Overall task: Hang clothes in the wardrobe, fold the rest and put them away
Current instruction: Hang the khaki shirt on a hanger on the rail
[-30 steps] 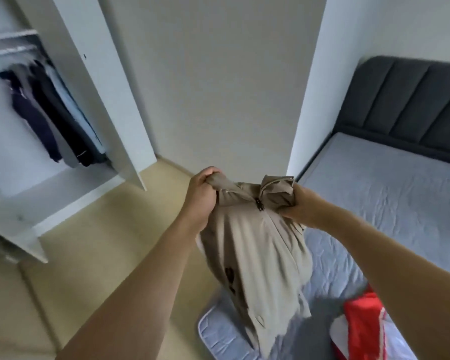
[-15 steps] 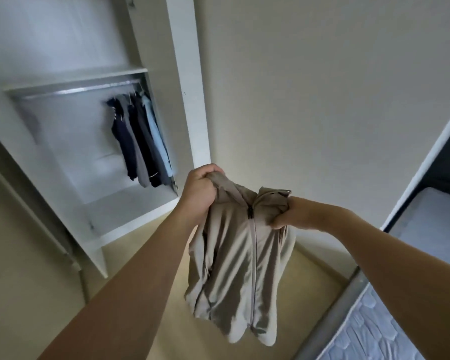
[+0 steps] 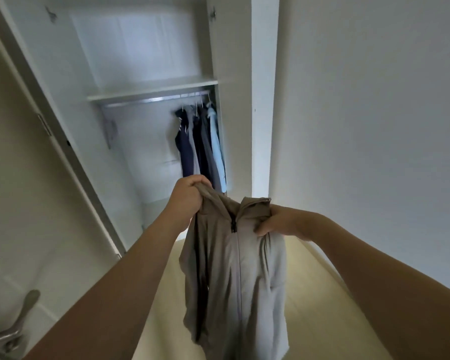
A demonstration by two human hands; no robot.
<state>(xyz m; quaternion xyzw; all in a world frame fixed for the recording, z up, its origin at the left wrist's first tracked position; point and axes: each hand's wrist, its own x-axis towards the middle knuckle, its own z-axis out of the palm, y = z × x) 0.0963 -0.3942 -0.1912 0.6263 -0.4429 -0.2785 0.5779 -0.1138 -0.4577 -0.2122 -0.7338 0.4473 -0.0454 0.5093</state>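
Open wardrobe (image 3: 151,87) ahead; each hand (image 3: 186,201) (image 3: 276,222) grips beige jacket (image 3: 234,276).

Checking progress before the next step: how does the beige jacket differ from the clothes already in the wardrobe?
The beige jacket is held by the left hand and right hand; the hung clothes sit on hangers on the rail. The jacket is pale tan; the hung clothes are navy, grey and light blue. All hang lengthwise.

A beige zip-up jacket (image 3: 234,276) hangs limp, zipped shut, held up by its shoulders before the open white wardrobe (image 3: 151,89), where dark and light-blue clothes (image 3: 202,144) hang.
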